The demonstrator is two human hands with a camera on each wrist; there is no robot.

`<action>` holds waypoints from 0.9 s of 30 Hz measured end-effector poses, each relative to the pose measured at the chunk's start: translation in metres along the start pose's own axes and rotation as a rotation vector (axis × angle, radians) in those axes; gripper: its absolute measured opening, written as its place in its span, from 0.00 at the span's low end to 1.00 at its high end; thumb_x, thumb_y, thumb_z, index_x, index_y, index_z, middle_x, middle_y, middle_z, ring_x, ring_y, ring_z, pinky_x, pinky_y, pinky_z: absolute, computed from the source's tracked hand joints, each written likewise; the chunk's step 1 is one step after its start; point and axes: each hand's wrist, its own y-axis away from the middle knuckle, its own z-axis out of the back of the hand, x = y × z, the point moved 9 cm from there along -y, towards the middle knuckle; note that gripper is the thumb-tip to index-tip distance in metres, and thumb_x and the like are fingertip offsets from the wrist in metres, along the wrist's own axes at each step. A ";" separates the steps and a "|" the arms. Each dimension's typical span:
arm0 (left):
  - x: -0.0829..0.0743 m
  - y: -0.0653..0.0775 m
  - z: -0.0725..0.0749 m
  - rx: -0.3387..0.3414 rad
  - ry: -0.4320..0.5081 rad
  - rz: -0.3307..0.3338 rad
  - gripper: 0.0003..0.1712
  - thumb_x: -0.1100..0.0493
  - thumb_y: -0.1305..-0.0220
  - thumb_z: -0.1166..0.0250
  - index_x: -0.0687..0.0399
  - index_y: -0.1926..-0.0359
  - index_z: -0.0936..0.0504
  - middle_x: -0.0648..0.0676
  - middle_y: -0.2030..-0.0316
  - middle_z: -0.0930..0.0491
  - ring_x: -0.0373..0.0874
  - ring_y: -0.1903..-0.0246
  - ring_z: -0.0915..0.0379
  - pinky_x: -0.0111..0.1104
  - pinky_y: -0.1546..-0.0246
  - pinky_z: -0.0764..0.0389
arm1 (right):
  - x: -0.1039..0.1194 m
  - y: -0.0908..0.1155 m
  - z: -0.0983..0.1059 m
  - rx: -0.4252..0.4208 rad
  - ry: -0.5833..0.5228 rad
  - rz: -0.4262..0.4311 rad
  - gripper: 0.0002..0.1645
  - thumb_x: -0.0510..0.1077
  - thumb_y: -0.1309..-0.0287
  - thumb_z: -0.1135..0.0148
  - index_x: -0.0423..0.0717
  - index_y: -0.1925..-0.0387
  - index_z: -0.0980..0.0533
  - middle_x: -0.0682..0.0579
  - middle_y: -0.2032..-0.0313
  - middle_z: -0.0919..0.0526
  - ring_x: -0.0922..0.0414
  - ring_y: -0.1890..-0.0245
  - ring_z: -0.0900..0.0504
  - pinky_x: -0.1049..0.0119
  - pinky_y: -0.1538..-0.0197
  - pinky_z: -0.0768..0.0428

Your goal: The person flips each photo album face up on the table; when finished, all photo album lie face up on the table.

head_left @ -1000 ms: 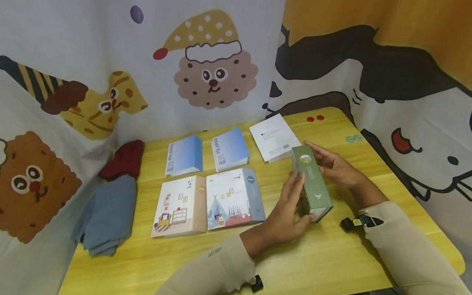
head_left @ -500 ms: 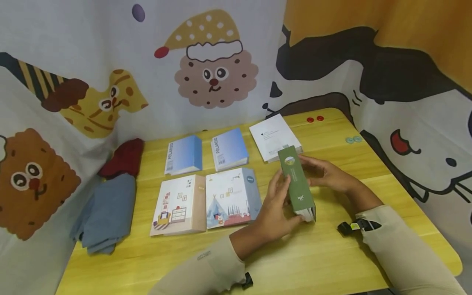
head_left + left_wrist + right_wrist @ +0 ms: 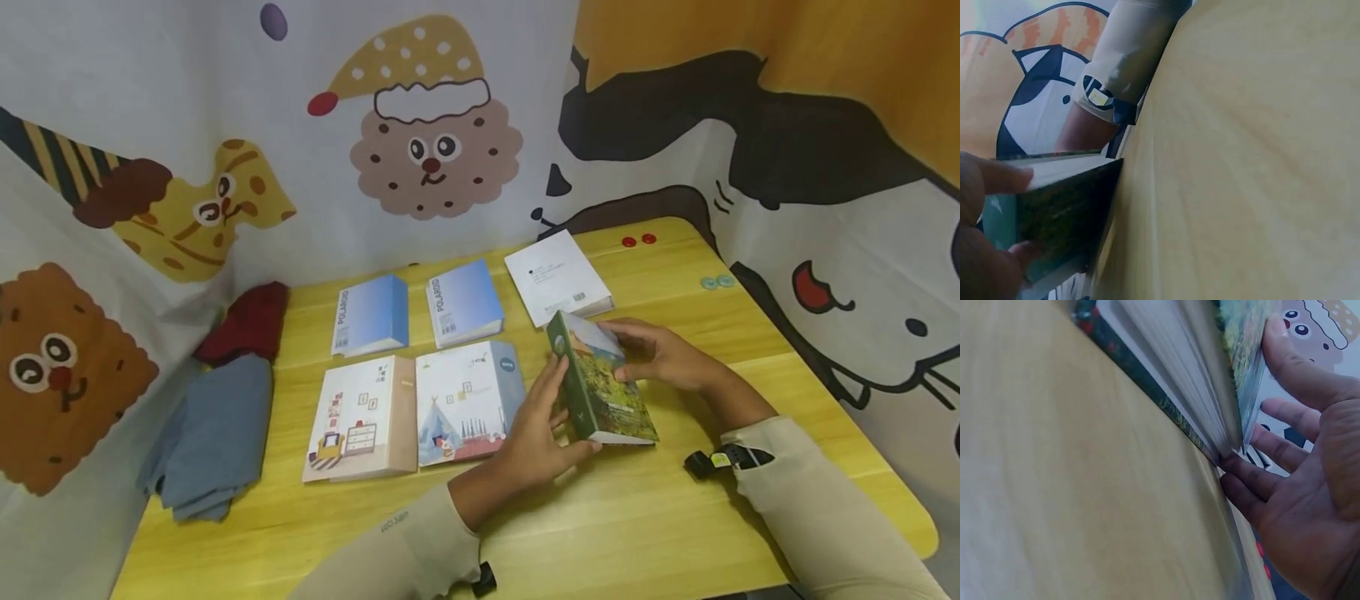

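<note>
A thick photo album (image 3: 615,383) with a green spine and a landscape cover stands tilted over the yellow table between both hands. My left hand (image 3: 528,442) holds it at the spine side, with the thumb at the lower page edge. In the left wrist view its fingers (image 3: 1007,178) lie along the page edge and the dark cover. My right hand (image 3: 667,354) grips the upper right corner, thumb on the cover. The right wrist view shows the album's pages (image 3: 1169,353) fanned slightly between the covers, with fingertips (image 3: 1247,472) at the corner.
Two illustrated albums (image 3: 360,417) lie left of the hands. Behind are two blue POLAROID albums (image 3: 371,312) and a white album (image 3: 558,275). Red buttons (image 3: 628,242) and green buttons (image 3: 708,283) sit at the far right. Folded blue cloth (image 3: 213,433) and dark red cloth (image 3: 247,325) lie left.
The green album has moved left and turned, so its landscape cover now faces up instead of the spine. Both hands have shifted left with it.
</note>
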 end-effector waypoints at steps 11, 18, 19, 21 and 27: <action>0.002 -0.001 0.002 0.013 -0.204 0.025 0.58 0.51 0.31 0.23 0.54 0.12 0.48 0.69 0.12 0.59 0.68 0.16 0.48 0.57 0.21 0.30 | -0.002 -0.002 0.002 -0.031 0.072 -0.016 0.49 0.44 0.37 0.20 0.47 0.18 0.32 0.34 0.17 0.38 0.26 0.18 0.43 0.18 0.23 0.44; 0.009 -0.003 0.002 0.034 -0.263 0.080 0.57 0.54 0.31 0.23 0.62 0.13 0.48 0.71 0.13 0.58 0.69 0.16 0.49 0.55 0.19 0.32 | -0.002 -0.004 0.004 -0.047 0.172 -0.027 0.51 0.45 0.40 0.18 0.43 0.19 0.31 0.33 0.19 0.35 0.26 0.18 0.42 0.21 0.21 0.44; 0.010 -0.004 0.001 0.038 -0.267 0.088 0.57 0.55 0.31 0.23 0.62 0.13 0.48 0.71 0.13 0.58 0.70 0.16 0.50 0.55 0.19 0.32 | -0.001 -0.004 0.004 -0.048 0.190 -0.023 0.50 0.45 0.40 0.18 0.43 0.20 0.31 0.33 0.19 0.35 0.26 0.18 0.41 0.21 0.21 0.42; 0.014 -0.005 0.001 0.045 -0.285 0.106 0.58 0.54 0.31 0.23 0.62 0.13 0.48 0.71 0.13 0.59 0.71 0.16 0.50 0.56 0.19 0.33 | 0.000 -0.004 0.004 -0.049 0.213 -0.013 0.50 0.45 0.39 0.18 0.41 0.20 0.31 0.32 0.19 0.35 0.26 0.19 0.40 0.22 0.22 0.39; 0.021 -0.003 -0.003 0.065 -0.299 0.122 0.59 0.46 0.30 0.25 0.63 0.13 0.49 0.69 0.12 0.64 0.70 0.15 0.54 0.62 0.19 0.36 | -0.005 -0.003 0.002 -0.054 0.232 -0.013 0.50 0.45 0.38 0.19 0.41 0.19 0.32 0.32 0.19 0.35 0.26 0.20 0.38 0.22 0.23 0.36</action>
